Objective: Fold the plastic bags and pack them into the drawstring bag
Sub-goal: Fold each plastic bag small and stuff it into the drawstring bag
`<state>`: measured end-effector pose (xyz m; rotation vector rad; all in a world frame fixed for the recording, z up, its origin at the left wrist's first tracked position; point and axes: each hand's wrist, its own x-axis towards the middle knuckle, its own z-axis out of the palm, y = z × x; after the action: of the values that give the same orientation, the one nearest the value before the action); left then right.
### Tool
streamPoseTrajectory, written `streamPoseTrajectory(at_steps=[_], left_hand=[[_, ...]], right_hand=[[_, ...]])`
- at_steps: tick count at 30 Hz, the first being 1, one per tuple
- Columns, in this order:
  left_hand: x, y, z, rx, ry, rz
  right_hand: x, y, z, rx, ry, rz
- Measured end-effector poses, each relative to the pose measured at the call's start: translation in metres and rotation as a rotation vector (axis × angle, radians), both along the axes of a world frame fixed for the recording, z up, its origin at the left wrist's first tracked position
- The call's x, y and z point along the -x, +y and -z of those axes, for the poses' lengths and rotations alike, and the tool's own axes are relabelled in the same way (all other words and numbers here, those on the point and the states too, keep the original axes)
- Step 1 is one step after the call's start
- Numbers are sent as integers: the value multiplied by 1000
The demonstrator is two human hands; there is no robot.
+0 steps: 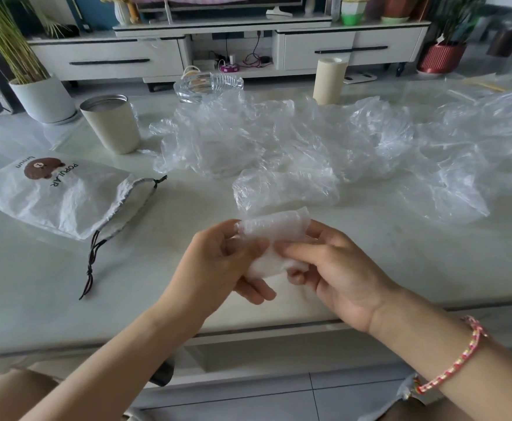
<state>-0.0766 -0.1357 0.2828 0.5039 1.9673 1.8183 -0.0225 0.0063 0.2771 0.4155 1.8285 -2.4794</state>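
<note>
A small folded clear plastic bag [274,230] is held above the table's near part by both hands. My left hand [218,262] pinches its left side. My right hand [336,268] pinches its right side, fingers curled over it. A white drawstring bag [66,199] with a brown bear print lies flat at the left, its black cords trailing toward me. Several loose crumpled clear plastic bags [309,141] lie spread over the middle and right of the table.
On the pale marble table [51,293] a beige cup [112,126] stands back left, a glass ashtray [207,85] behind the bags and a beige cylinder [329,80] back right. A TV cabinet and potted plants stand beyond. The table's front edge is just below my wrists.
</note>
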Motion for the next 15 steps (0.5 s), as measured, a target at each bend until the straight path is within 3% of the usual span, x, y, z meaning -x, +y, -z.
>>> streamPoseTrajectory(at_steps=[4, 8, 12, 15], left_hand=[[2, -1, -4, -81, -278, 18], [9, -4, -6, -129, -499, 21], [8, -7, -6, 86, -403, 157], [8, -9, -2, 114, -256, 79]], right_hand=[[6, 3, -3, 93, -22, 86], [7, 0, -3, 60, -24, 42], [8, -2, 1, -197, 84, -52], [8, -3, 0, -404, 142, -123]])
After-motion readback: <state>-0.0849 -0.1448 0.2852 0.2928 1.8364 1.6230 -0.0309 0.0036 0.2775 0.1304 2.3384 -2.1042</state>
